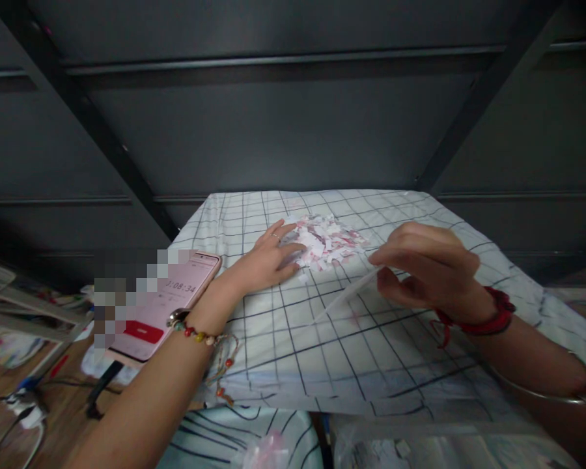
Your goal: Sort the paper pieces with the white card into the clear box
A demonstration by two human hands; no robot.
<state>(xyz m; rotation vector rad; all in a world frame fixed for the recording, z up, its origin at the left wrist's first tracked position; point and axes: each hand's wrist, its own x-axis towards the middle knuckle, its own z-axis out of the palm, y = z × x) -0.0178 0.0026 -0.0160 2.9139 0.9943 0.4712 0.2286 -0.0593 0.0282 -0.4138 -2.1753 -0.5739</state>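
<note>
A pile of small white and pink paper scraps (pixel 325 241) lies on the checked cloth (pixel 273 326). My left hand (pixel 276 254) rests at the pile's left edge, open, its fingers spread and the fingertips touching the scraps. To the right of the pile, my right hand (pixel 422 264) is raised above the cloth. Its thumb and fingers pinch one end of a thin, translucent white strip (pixel 346 296), which slants down to the left. Whether the strip is paper or plastic film I cannot tell.
A pink phone (pixel 161 312) showing a timer stands left of my left forearm, with a cable below it. Dark panels (pixel 273 130) rise behind the cloth. Below the front edge are a striped basin or seat (pixel 205 436) and a clear plastic bag or box (pixel 400 449).
</note>
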